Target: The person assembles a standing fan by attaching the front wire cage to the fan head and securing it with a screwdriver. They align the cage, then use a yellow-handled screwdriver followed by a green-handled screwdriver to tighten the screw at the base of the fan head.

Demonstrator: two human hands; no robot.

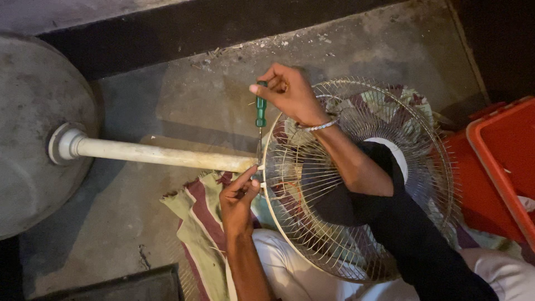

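The right hand (pixel 287 92) grips the green screwdriver (pixel 260 111); the left hand (pixel 238 198) pinches the wire fan guard (pixel 356 178) at its rim: light, springy, easily bent.

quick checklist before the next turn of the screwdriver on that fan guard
1. Right hand grips the green-handled screwdriver: ok.
2. Screwdriver stands upright, tip down at the rim of the round wire fan guard: ok.
3. Tip seated in a screw head: cannot tell, too small.
4. Left hand pinches the rim beside the tip: ok.
5. Left fingers close to the tip, could be struck if it slips: not ok.
6. Guard rests over the lap on the striped cloth, cream pole lying flat: ok.
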